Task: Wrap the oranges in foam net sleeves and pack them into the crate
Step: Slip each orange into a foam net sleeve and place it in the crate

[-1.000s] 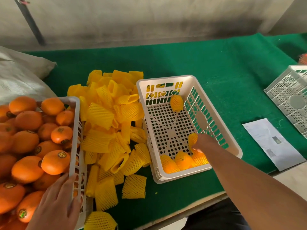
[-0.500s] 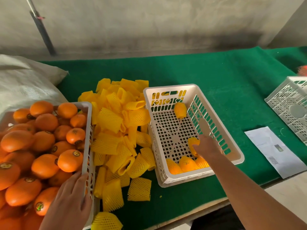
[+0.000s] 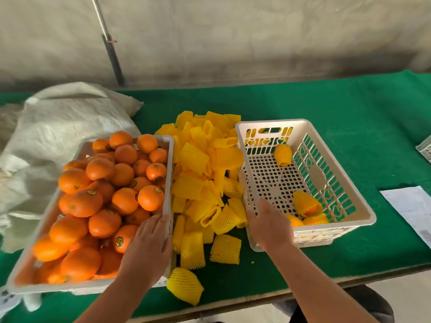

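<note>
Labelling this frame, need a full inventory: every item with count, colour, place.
bare oranges: dozens, orange, heaped in the left crate
left crate: one, white, near left of the table
foam net sleeves: a loose pile, yellow, on the cloth between the two crates
packing crate: one, white, right of the pile
wrapped oranges: about four at the packing crate's near end, one at its far end, yellow net over orange
table cloth: one, green, covers the table
sack: one, white, far left
paper sheet: one, white, right edge
third crate: one, white, far right, mostly cut off
pole: one, grey and black, against the wall
left hand: on the left crate's right rim
right hand: on the packing crate's near left corner
</note>
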`<action>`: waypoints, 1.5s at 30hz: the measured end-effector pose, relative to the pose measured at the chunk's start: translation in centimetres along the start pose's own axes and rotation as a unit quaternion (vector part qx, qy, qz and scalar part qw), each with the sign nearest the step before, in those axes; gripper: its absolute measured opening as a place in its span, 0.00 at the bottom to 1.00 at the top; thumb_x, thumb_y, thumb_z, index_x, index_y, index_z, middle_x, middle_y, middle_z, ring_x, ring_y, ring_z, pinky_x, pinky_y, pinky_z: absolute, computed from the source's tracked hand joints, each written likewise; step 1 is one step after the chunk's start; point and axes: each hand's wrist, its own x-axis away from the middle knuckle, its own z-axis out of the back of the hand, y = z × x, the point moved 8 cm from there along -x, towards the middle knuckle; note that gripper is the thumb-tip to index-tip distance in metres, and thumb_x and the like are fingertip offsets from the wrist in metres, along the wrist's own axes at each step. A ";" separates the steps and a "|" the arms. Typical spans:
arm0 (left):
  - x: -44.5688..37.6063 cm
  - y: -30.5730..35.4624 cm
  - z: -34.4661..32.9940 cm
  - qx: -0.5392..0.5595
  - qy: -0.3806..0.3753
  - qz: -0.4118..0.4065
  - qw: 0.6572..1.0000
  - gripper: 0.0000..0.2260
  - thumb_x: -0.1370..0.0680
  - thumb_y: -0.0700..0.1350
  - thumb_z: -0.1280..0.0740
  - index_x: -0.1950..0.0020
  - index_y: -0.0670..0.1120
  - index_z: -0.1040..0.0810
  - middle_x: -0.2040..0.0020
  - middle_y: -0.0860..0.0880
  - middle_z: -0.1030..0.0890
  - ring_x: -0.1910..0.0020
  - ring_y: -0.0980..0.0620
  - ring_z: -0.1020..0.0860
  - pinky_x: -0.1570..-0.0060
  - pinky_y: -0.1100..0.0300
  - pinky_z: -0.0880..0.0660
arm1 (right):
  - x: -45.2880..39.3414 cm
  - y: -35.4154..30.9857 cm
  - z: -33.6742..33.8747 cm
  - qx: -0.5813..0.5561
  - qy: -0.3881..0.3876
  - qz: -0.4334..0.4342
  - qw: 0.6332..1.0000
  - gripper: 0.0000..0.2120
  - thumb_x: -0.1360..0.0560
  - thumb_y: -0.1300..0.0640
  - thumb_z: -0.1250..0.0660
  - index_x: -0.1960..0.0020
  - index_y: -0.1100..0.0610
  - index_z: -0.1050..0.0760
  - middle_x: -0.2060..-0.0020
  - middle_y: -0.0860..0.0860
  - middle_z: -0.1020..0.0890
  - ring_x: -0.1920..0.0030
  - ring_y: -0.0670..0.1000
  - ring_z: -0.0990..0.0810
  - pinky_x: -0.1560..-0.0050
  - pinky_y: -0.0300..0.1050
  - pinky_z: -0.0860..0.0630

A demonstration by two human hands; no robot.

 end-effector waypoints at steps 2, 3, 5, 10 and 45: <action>0.3 0.1 0.4 -0.003 0.000 -0.005 1.000 0.24 0.16 0.53 0.38 0.21 0.47 0.33 0.24 0.48 0.30 0.25 0.50 0.33 0.26 0.54 0.32 | -0.1 0.2 -0.1 0.001 0.010 -0.004 1.000 0.12 0.16 0.41 0.41 0.53 0.47 0.37 0.67 0.44 0.27 0.69 0.44 0.27 0.70 0.43 0.35; 0.4 0.1 0.8 0.002 0.006 -0.005 1.000 0.22 0.15 0.54 0.39 0.22 0.48 0.31 0.26 0.49 0.28 0.26 0.51 0.32 0.26 0.54 0.32 | -0.1 0.2 -0.2 0.002 0.011 -0.002 1.000 0.12 0.16 0.42 0.42 0.53 0.47 0.37 0.67 0.44 0.27 0.70 0.44 0.27 0.70 0.44 0.34; 0.4 0.0 2.1 0.013 0.035 -0.002 0.999 0.19 0.15 0.55 0.41 0.27 0.50 0.27 0.29 0.51 0.26 0.29 0.52 0.28 0.29 0.53 0.28 | -0.1 0.2 -0.2 0.012 0.013 0.006 1.000 0.12 0.16 0.42 0.42 0.53 0.47 0.37 0.68 0.45 0.26 0.70 0.45 0.26 0.69 0.45 0.27; -1.8 -1.8 5.6 -0.065 0.095 0.038 0.993 0.19 0.17 0.46 0.36 0.25 0.48 0.29 0.27 0.48 0.27 0.27 0.45 0.30 0.33 0.44 0.27 | 0.2 -0.1 -0.3 0.043 0.006 0.010 0.999 0.10 0.15 0.46 0.44 0.50 0.50 0.34 0.65 0.45 0.28 0.70 0.46 0.26 0.69 0.45 0.29; -4.2 1.9 -2.1 0.141 0.021 -0.008 0.990 0.36 0.24 0.68 0.32 0.22 0.66 0.45 0.24 0.62 0.37 0.28 0.59 0.36 0.32 0.61 0.33 | 1.8 -4.6 0.9 -0.035 0.072 0.173 0.982 0.21 0.20 0.43 0.33 0.30 0.50 0.25 0.26 0.51 0.31 0.25 0.56 0.32 0.22 0.65 0.39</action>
